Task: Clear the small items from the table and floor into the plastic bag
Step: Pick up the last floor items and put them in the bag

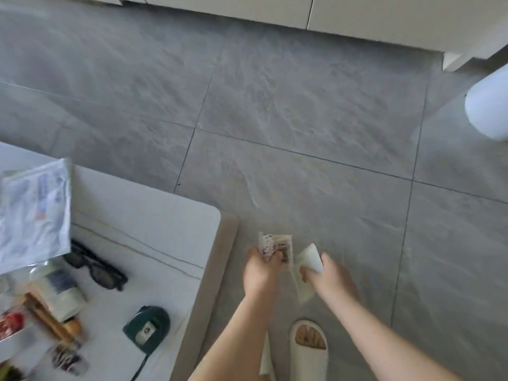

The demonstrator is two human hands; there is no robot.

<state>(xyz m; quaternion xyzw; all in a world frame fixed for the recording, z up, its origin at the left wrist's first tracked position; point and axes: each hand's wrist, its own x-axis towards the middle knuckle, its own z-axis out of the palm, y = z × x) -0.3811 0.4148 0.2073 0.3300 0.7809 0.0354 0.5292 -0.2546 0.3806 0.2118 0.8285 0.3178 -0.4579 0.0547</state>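
Two bare forearms reaching down and forward over grey floor tiles [302, 111], beside the rounded table [154, 204] corner. Left hand [261, 273] curled round a small printed packet [276, 247], black-and-white pattern, held upright above the floor. Right hand [330, 276] gripping a small white packet [312, 258], with a pale translucent plastic bag [302, 287] hanging below the fingers; blurred, edges hard to make out. White slipper [309, 350] on one foot just beneath the hands. On the table to the left: dark sunglasses [96, 266], green tape measure [147, 327], a white roll of tape [64, 295], a flat clear pouch with printing [33, 213], further small items at the lower left too blurred to name. White rounded container [489, 105] at the right edge, white cabinet fronts [357, 15] along the top.
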